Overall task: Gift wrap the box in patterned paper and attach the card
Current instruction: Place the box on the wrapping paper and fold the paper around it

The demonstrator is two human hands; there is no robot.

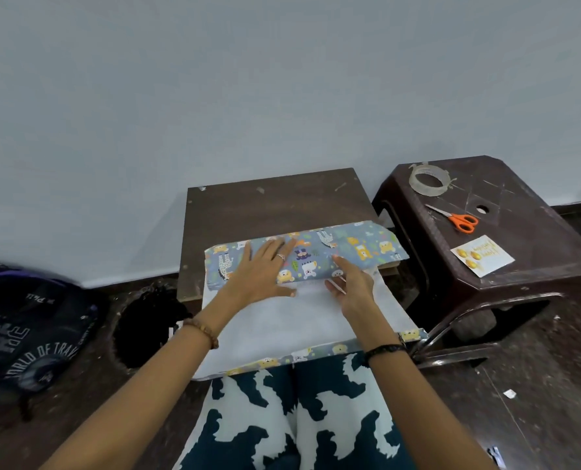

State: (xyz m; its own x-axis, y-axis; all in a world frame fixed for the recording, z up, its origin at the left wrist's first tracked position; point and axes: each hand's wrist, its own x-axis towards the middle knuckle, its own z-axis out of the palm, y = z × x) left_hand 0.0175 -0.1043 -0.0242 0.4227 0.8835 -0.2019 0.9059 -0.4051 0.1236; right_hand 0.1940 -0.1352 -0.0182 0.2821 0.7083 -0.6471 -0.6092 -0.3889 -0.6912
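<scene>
Surroundings, right: a dark brown plastic stool [519,239] is standing just beside the small wooden table [268,201]. It is carrying a roll of clear tape [430,179] at its far edge, orange-handled scissors [455,219] nearer the middle, and the card [482,255] with gold print at its near edge. All three are lying apart from each other and well clear of both hands.

Surroundings, left: a dark bag [21,334] with white lettering is lying on the floor [536,418], partly blurred. A round black item next to it cannot be identified.

Obstructions: the forearms are crossing over the white underside of the paper. The left hand is covering part of the wrapped top.

Box: it is sitting on the near part of the table, fully hidden under the folded paper, so its own surface cannot be seen.

Patterned paper [360,247]: the blue animal-print side is lying folded over the box. The white reverse is running from the box toward the person's lap, with its near edge turned up showing print.

Left hand [260,271]: fingers are lying straight and spread, pressing flat on the printed paper atop the box, grasping nothing.

Right hand [352,283]: the index finger is extending onto the printed fold. The remaining fingers are curling at the paper's edge; whether they are pinching it cannot be told.
</scene>
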